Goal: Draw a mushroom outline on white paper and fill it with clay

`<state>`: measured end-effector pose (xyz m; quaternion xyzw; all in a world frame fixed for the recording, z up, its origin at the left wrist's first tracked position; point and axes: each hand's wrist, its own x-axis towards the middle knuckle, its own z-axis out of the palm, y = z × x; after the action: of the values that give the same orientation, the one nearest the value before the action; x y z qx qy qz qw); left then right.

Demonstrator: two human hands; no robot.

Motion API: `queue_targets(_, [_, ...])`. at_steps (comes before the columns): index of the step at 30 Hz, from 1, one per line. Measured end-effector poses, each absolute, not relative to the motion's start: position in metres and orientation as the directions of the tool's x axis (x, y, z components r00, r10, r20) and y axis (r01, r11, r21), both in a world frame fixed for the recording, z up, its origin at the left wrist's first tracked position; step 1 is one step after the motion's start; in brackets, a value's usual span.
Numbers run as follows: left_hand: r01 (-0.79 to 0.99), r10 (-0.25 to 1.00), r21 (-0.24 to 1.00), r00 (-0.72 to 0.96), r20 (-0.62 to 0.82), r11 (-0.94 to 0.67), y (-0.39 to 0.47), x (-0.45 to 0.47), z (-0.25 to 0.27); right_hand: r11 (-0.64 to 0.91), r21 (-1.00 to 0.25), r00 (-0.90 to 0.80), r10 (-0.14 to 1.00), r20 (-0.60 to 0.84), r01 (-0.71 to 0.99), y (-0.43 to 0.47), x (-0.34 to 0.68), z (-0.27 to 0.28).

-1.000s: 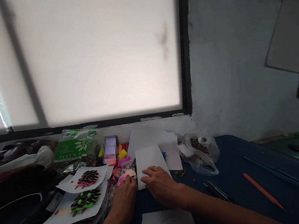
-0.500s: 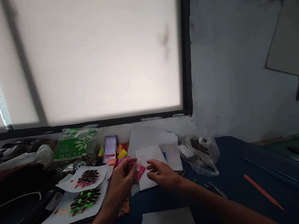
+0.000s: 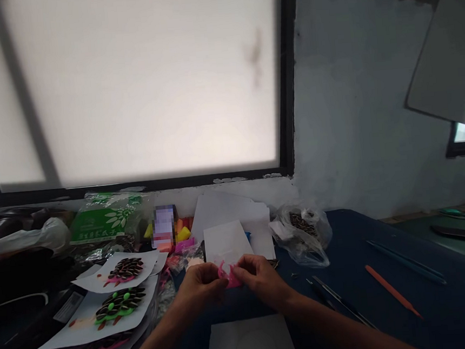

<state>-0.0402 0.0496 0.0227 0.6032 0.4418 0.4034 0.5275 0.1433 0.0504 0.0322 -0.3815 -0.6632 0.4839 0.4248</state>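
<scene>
"Past that white paper sheet with the faint curved line (image 3: 253,344), where's the pink thing?"

"Over the dark-blue desk (image 3: 345,257), between the hands: a bright pink piece with a pale, translucent patch (image 3: 232,281). The left hand (image 3: 201,284) and right hand (image 3: 263,280) each have fingers pinched on one side."

"How would it handle?"

"Light and soft, I'd guess, maybe slippery; best held by its edges, as here."

"Anything in the way?"

"A stack of white cards bearing dark-spiked figures (image 3: 135,317) crowds the left side; slim metallic tools (image 3: 336,296) lie right. Just beyond the fingers sits a blank white rectangle of paper (image 3: 227,243), then a clear plastic bag of dark bits (image 3: 309,241)."
</scene>
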Motion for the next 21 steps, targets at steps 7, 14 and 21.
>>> queue_targets(7, [0.143,0.958,0.987,0.286,0.027,-0.07,0.043,-0.039,0.026,0.241,-0.966,-0.356,0.914,0.195,0.091,0.054,0.151,0.04])
queue_targets(14, [0.085,0.992,0.996,0.128,0.018,-0.029,0.047,-0.049,0.023,0.192,-0.978,-0.364,0.919,0.152,0.077,0.055,0.154,0.039])
queue_targets(21, [0.077,0.994,0.997,0.104,0.007,-0.015,0.049,-0.046,0.016,0.145,-0.985,-0.411,0.907,0.095,0.092,0.055,0.154,0.036])
